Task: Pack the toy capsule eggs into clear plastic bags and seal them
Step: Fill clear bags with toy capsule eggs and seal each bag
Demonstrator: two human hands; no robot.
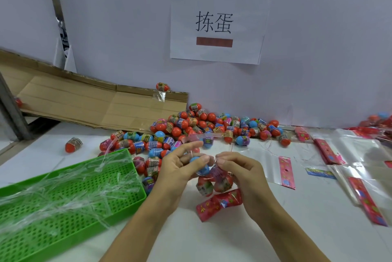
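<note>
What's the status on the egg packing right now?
Both hands, left hand and right hand, pinch the filled bag at its top. Eggs inside, seal not done. Egg pile behind, nothing in the way.

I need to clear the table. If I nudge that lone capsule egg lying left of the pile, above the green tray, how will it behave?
The lone capsule egg is rounded and lies on its side, so it would probably roll, likely curving since one end looks narrower. Its glossy wrap suggests it may slip under a fingertip. It is small and looks like plastic, so probably light.
</note>
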